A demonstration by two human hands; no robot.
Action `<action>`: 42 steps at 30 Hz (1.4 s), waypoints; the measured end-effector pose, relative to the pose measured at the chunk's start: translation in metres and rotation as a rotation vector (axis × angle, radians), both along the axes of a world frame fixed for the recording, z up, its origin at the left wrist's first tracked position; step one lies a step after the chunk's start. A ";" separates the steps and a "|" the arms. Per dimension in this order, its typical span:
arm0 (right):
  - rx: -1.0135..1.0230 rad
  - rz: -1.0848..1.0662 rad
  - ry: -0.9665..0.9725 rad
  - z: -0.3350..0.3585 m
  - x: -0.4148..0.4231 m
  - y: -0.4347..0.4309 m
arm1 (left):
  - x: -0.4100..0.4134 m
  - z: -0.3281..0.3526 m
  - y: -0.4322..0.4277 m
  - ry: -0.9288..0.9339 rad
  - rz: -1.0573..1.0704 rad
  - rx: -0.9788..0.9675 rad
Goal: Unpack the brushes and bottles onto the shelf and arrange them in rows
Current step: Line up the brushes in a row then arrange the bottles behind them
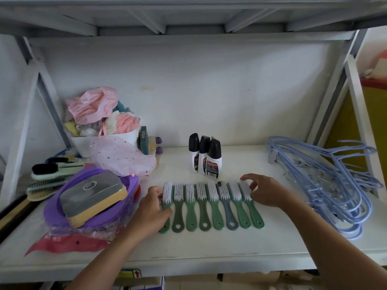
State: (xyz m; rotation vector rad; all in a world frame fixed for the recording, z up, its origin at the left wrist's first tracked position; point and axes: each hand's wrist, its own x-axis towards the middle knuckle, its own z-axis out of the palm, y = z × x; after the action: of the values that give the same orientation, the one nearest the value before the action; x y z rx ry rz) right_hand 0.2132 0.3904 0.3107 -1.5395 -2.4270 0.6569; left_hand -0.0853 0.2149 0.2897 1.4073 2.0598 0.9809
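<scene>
Far left of the shelf point(209, 248) there's a little pile of older scrub brushes point(47, 174), one with black bristles. Next to them is a stack of purple plastic point(62, 214) with a grey and tan box point(93, 196) sitting on top. Behind that is a white basket point(100, 141) stuffed with pink bags and cloths, with a pink starry mesh pouch point(121, 158) spilling down in front of it. Moving right, the person's left hand point(152, 208) is on the leftmost brush point(167, 191): thumb laid over the handle and fingers curled in against the side of the bristle head, so it's pinching that one. The row of eight brushes point(215, 214) lies flat near the front of the shelf, side by side and nearly touching, white bristles toward the wall and handles toward the person. They're all green except one grey, third from the right. Just behind the row, three bottles point(213, 162) with black caps stand upright, bunched close together. The right hand point(263, 191) is at the other end, fingers spread and loose. Its thumb and fingertips just touch the head of the rightmost brush point(256, 216), not wrapped round it. Past that, on the right end of the shelf, is a heap of blue hangers point(335, 185).
</scene>
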 end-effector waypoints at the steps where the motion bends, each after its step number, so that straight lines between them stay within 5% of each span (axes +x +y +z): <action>1: 0.000 0.002 -0.004 0.000 0.000 0.000 | 0.000 0.001 0.000 -0.004 -0.001 -0.001; 42: -0.070 0.002 -0.083 0.011 0.003 -0.018 | 0.009 0.019 -0.013 0.027 -0.012 -0.085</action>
State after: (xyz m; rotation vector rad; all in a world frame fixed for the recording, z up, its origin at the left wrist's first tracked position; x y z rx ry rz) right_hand 0.2163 0.3720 0.3221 -1.6225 -2.4904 0.6982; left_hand -0.0761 0.2021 0.3087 1.3950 2.0848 0.8640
